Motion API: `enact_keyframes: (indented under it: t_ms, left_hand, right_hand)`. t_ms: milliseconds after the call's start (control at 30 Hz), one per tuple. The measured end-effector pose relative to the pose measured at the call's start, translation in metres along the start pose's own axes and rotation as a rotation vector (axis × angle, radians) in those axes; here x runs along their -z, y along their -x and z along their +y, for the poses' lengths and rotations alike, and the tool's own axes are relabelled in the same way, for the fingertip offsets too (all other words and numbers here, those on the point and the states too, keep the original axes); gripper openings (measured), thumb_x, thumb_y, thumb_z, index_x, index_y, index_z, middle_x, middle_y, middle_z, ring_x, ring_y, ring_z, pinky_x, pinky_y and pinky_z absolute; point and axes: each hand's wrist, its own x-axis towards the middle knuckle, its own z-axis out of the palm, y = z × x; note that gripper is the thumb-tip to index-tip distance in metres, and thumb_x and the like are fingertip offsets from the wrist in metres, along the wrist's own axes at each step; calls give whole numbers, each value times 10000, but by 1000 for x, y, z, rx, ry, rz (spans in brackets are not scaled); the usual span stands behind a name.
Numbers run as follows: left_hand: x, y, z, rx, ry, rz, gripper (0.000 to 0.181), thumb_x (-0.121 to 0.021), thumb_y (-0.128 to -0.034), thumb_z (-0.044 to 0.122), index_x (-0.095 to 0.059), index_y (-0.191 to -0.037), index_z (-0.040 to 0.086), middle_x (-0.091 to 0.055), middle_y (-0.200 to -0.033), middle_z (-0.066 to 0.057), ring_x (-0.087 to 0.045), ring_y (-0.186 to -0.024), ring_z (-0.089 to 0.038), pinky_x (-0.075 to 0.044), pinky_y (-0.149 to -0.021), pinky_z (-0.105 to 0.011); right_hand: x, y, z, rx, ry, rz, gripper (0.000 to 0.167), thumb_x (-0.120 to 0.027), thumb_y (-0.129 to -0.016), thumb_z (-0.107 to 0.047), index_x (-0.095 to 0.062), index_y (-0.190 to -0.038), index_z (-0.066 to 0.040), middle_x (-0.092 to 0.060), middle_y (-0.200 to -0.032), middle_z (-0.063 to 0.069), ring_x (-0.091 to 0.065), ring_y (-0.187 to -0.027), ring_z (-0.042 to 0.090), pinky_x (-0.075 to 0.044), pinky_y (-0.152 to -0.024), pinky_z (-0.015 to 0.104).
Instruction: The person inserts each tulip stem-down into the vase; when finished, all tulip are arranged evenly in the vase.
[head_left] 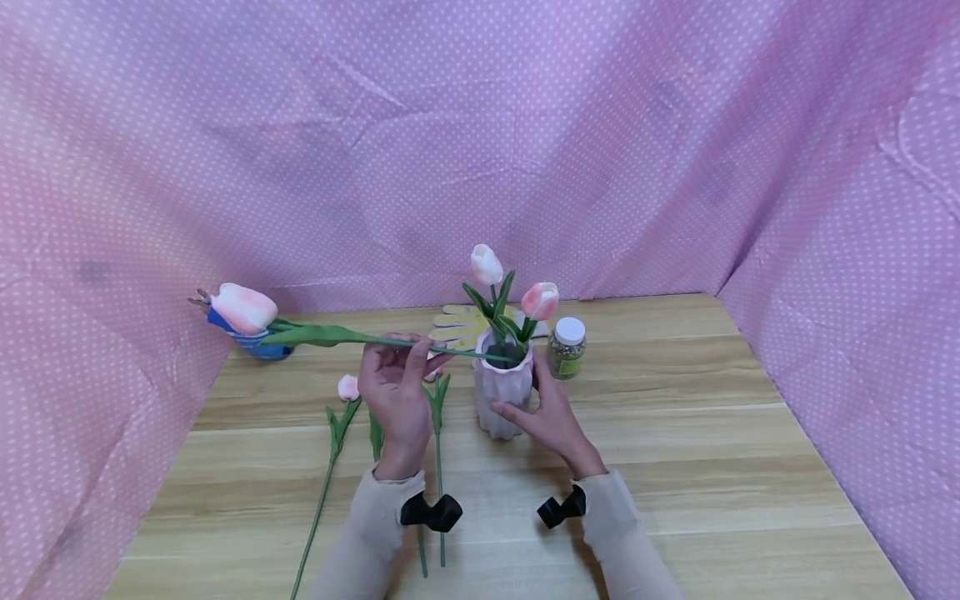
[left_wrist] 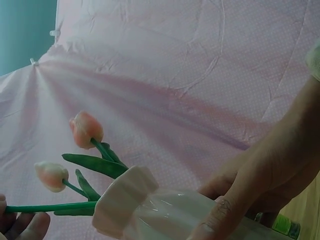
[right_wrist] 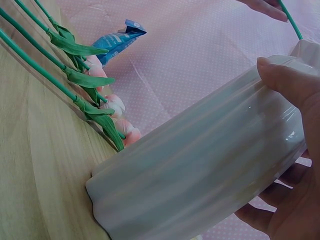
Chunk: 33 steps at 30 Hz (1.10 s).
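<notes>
My left hand (head_left: 397, 404) pinches the green stem of a pink-and-white artificial tulip (head_left: 322, 335), held nearly level with its bloom to the left. The stem's lower end is at the mouth of a white fluted vase (head_left: 501, 396); how far it goes inside is hidden. My right hand (head_left: 553, 421) grips the vase's right side, thumb across the front, as the right wrist view also shows on the vase (right_wrist: 195, 155). Two tulips stand in the vase, a pale one (head_left: 487, 265) and a pinker one (head_left: 540, 301); both show in the left wrist view.
Several tulips (head_left: 439, 433) lie on the wooden table (head_left: 712, 467) near my left arm. A white-lidded jar (head_left: 567, 350) stands right of the vase, a yellow glove-shaped item (head_left: 457, 325) lies behind it, and a blue packet (head_left: 262, 343) sits far left. Pink dotted cloth (head_left: 420, 150) hangs around.
</notes>
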Motion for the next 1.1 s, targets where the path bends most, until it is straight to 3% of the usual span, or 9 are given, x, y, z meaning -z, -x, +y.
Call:
enact_keyframes:
  t_ms: [267, 467, 600, 733, 900, 967, 1100]
  left_hand:
    - [-1, 1, 0, -26, -30, -28, 168, -612, -927, -101, -591, -968, 60, -677, -897, -31, -729, -802, -139, -656, -703, -338]
    - [-3, 7, -4, -13, -54, -57, 193, -622, -921, -101, -588, -988, 76, -678, -929, -23, -716, -841, -146, -654, -733, -328]
    - [-7, 13, -8, -30, -90, -80, 120, -637, -915, -91, -538, -976, -118, -678, -937, -3, -711, -865, -138, -651, -764, -308]
    - [-9, 16, -13, -101, -193, -118, 211, -648, -906, -93, -497, -985, -217, -675, -951, -6, -699, -888, -71, -637, -792, -259]
    - [-9, 19, -21, -179, -370, -149, 106, -654, -889, -114, -579, -955, -148, -658, -924, -227, -674, -939, 0, -606, -854, -197]
    - [-8, 20, -24, -195, -410, -163, 95, -654, -885, -122, -590, -954, -135, -641, -924, -285, -672, -951, -14, -602, -878, -203]
    - [-8, 20, -28, -217, -466, -191, 81, -659, -887, -113, -622, -957, -98, -669, -929, -240, -704, -933, -156, -603, -912, -239]
  right_hand:
    - [0, -1, 1, 17, 2, 12, 891, -823, -835, -274, -287, -1546, -229, -467, -1529, 60, -473, -1406, 308, -425, -1152, 578]
    - [-1, 0, 2, 39, 10, 19, 874, -829, -829, -268, -309, -1530, -226, -497, -1499, 69, -498, -1377, 302, -444, -1133, 574]
    - [-1, 0, 2, 51, 14, 22, 874, -835, -824, -266, -315, -1526, -229, -509, -1490, 64, -510, -1365, 290, -451, -1127, 570]
    - [-1, 0, 2, 63, 24, 30, 889, -841, -817, -270, -312, -1531, -217, -517, -1486, 70, -516, -1363, 288, -456, -1124, 565]
    - [-1, 0, 2, 63, 22, 32, 905, -842, -816, -272, -303, -1541, -215, -517, -1492, 74, -517, -1363, 285, -460, -1120, 557]
    - [-1, 0, 2, 60, 17, 30, 909, -841, -818, -270, -299, -1546, -222, -516, -1494, 74, -516, -1364, 284, -460, -1121, 554]
    - [-1, 0, 3, 56, 17, 25, 902, -834, -826, -267, -296, -1548, -221, -508, -1503, 79, -511, -1369, 291, -454, -1127, 559]
